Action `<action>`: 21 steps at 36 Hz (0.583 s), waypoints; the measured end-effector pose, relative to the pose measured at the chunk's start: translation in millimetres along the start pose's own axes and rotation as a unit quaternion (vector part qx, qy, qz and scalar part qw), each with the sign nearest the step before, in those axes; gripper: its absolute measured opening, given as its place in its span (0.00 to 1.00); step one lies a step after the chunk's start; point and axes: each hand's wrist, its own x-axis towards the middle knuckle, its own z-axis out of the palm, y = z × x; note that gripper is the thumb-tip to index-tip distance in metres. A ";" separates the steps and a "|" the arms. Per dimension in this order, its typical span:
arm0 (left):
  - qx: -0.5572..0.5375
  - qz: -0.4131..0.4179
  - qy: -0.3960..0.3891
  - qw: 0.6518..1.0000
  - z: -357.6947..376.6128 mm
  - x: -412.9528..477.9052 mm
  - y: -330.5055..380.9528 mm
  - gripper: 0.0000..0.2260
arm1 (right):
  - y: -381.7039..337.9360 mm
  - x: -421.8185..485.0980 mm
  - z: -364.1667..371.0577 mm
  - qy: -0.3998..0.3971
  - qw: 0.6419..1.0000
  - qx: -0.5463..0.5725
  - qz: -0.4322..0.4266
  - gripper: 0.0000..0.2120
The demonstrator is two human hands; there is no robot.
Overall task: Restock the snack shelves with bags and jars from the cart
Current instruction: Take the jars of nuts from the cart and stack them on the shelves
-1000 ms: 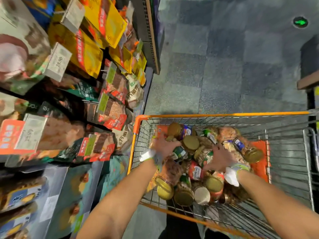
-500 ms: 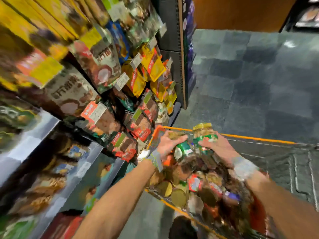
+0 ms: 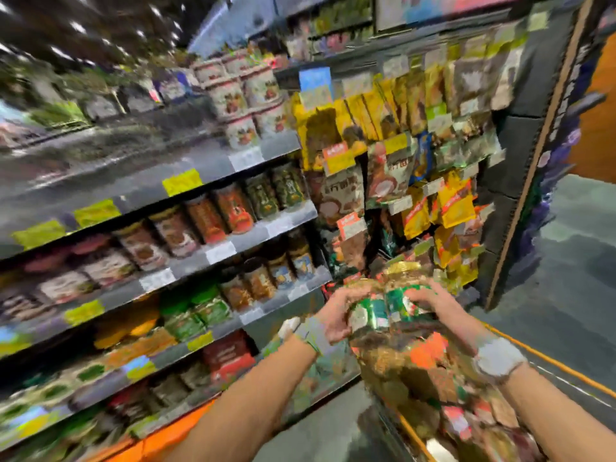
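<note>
Far left of the orange-rimmed wire cart (image 3: 566, 371), grey metal shelves (image 3: 213, 258) are running in tiers, each edge carrying yellow and white price tags. Rows of tall jars with dark lids and red, brown or green labels (image 3: 233, 211) are standing upright on them. The whole picture is blurring, so their print cannot be read. Closer to the cart, above its left corner, yellow and brown snack bags (image 3: 453, 201) are hanging in overlapping columns from a dark pegboard panel.

The left hand (image 3: 336, 315) is reaching forward just above the cart's left edge, with a pale and green band (image 3: 310, 335) around its wrist. Its fingers are curling round a clear jar with a green label and a gold lid (image 3: 368, 311), gripping it from the left side. A second clear jar with a green label and a gold lid (image 3: 405, 295) is standing touching the first on its right, a little higher. The right hand (image 3: 433, 305) is wrapping over this second jar from the right, with a white band (image 3: 498, 360) on its wrist. Both jars are being held upright in the air over the near end of the cart, below the hanging bags.

Inside the cart, beneath the hands, a heap of jars with orange and red labels (image 3: 416, 371) is lying jumbled together.
</note>
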 end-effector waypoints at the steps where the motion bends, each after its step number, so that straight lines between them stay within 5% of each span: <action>1: -0.005 0.016 0.019 1.000 -9.4 -2.5 1.8 0.18 | -16.9 -9.1 14.0 -0.014 1.000 -0.003 -0.003 0.51; 4: 0.018 0.067 0.119 0.991 -49.6 -14.5 14.7 0.43 | -53.7 -12.7 50.0 -0.040 0.997 -0.025 -0.056 0.47; 8: 0.072 0.144 0.176 0.971 -98.0 -63.8 45.7 0.24 | -98.0 -10.1 109.4 -0.079 0.990 -0.021 -0.116 0.50; 11: 0.047 0.178 0.186 0.965 -146.8 -98.7 69.8 0.24 | -130.6 -6.6 160.4 -0.112 0.982 -0.034 -0.150 0.44; 14: 0.016 0.228 0.179 0.957 -197.6 -129.9 93.5 0.12 | -162.7 -2.2 211.4 -0.127 0.977 -0.046 -0.164 0.45; 18: 0.004 0.287 0.203 0.936 -260.4 -174.4 132.1 0.15 | -205.1 3.6 281.3 -0.150 0.969 -0.048 -0.190 0.49; 21: 0.025 0.326 0.217 0.920 -295.3 -198.9 157.2 0.24 | -225.7 17.5 315.2 -0.157 0.960 -0.040 -0.227 0.42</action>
